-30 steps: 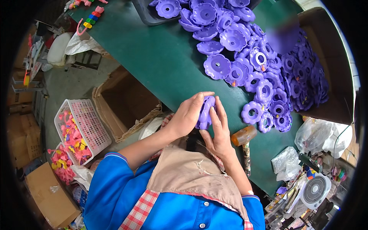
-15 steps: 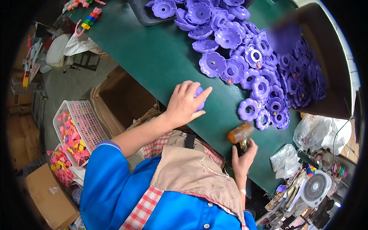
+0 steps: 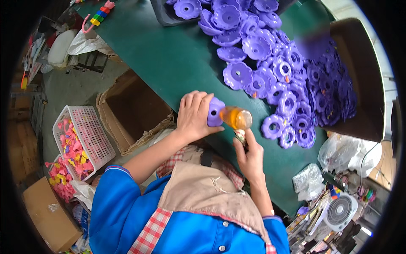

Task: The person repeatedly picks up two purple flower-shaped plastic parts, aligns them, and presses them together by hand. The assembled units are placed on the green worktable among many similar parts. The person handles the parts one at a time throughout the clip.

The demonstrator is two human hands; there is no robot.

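Near the front edge of the green table (image 3: 156, 63), my left hand (image 3: 192, 114) is closed around the side of a purple flower-shaped plastic piece (image 3: 215, 111) with a hole in its middle. My right hand (image 3: 251, 156) grips the handle of a mallet (image 3: 237, 118) with a translucent amber head. The mallet head is right beside the piece; whether they touch I cannot tell. Beyond my hands lies a heap of purple flower-shaped cups (image 3: 256, 46), and purple flower rings (image 3: 287, 103) lie nearer on its right side.
An open carton (image 3: 368, 80) on its side at the right holds more purple rings. A dark tray (image 3: 165, 15) stands at the back. Below the table edge are an open cardboard box (image 3: 135, 108) and a white basket (image 3: 91, 131) of pink and yellow parts. A fan (image 3: 339, 212) sits at lower right.
My right hand has brought the mallet leftward and up to the purple piece. My left hand has shifted slightly left, and more of the piece shows beside its fingers.
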